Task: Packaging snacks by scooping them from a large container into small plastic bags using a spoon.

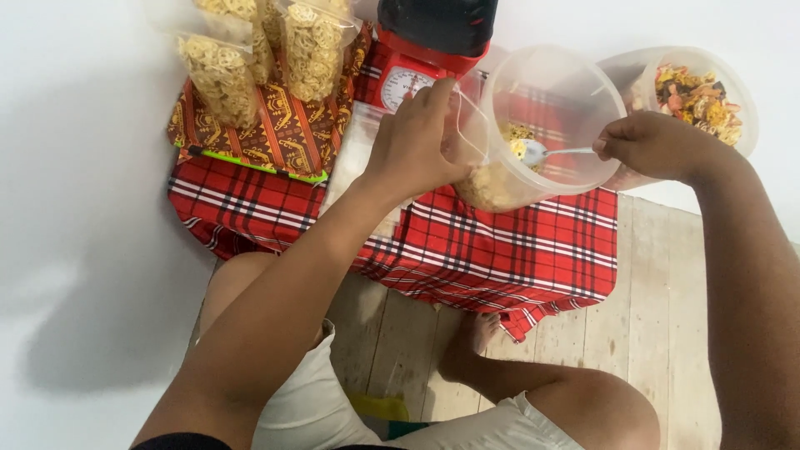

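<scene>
Cloth: red plaid cloth [500,250] lying across the centre.
Tub: clear tub [542,125], upper centre, tilting, few snacks remaining.
Filled bags [221,75]: standing upper left.
Left hand [412,137]: fingers gripping an open plastic bag [467,125].
Right hand [654,146]: fingers pinching a spoon [542,152] inside the tub.

Looked like home floor used for packing snacks: bare wooden floorboards [642,292], red plaid cloth [500,242] spread out, red kitchen scale [408,79], bagged crackers [221,75].

Snack bags [250,58]: clear, pale yellow rings, well left of the left hand [414,137].
Scale dial [402,86]: round, white, just above that hand.
</scene>
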